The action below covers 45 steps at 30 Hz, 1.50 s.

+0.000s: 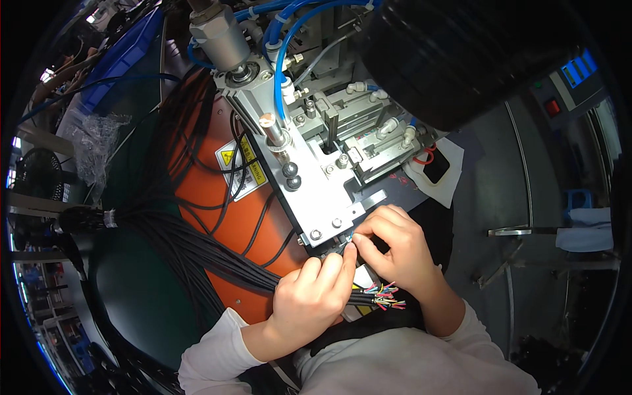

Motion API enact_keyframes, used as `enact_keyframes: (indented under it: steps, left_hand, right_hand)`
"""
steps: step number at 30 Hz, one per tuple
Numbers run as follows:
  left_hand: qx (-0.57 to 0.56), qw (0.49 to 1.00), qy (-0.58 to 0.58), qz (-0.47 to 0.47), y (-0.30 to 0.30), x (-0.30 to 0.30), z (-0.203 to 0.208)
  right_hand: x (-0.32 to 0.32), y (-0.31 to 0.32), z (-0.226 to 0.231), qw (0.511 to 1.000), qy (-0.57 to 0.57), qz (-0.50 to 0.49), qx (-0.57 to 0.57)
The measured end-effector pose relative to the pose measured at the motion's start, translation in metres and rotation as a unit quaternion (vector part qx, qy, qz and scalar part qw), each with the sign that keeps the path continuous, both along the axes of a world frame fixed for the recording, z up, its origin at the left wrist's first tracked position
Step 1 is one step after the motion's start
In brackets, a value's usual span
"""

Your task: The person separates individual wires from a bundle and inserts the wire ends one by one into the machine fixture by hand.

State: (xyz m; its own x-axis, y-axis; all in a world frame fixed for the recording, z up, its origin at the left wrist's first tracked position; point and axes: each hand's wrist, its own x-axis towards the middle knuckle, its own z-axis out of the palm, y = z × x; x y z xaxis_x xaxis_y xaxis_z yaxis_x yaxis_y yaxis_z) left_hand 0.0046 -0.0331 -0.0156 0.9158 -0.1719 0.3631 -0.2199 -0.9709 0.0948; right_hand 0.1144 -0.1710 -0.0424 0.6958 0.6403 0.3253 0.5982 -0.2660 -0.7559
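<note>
My left hand (313, 293) is closed, its fingertips meeting those of my right hand (397, 249) at the front edge of a metal pneumatic fixture (322, 204). Between the fingertips is a tiny light-blue and whitish piece (351, 237), perhaps a wire end, too small to name. My right thumb and forefinger pinch together there. A bundle of black cables (224, 253) comes in from the left and runs under my left hand. Beyond that hand, the cable ends fan out into thin coloured wires (387, 297), pink, yellow, blue and white among them. What lies inside my left palm is hidden.
An orange base plate (263, 227) carries the fixture, with blue air hoses (280, 66) above it. A large black cylindrical shape (454, 59) overhangs the upper right. A dark phone-like object (438, 164) lies on white material. A blue bin (125, 62) stands far left.
</note>
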Motion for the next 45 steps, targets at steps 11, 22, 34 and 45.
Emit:
enact_keyframes:
  steps: [11,22,34,45]
  left_hand:
    - [0.001,1.0,-0.014,0.015,0.001,0.005,-0.005]
    - [0.003,1.0,0.006,0.014,0.001,0.003,-0.003]
    - [-0.038,0.998,-0.03,0.028,0.007,0.005,-0.001]
    - [-0.019,0.996,0.055,0.063,0.011,-0.006,0.004]
  right_hand:
    - [-0.004,0.003,-0.025,0.993,0.073,-0.022,0.095]
    - [-0.004,0.002,-0.028,0.979,0.172,-0.011,0.108]
    - [-0.012,0.009,-0.021,0.973,0.178,-0.049,0.137]
    - [0.014,-0.027,-0.015,0.899,0.202,0.289,0.26]
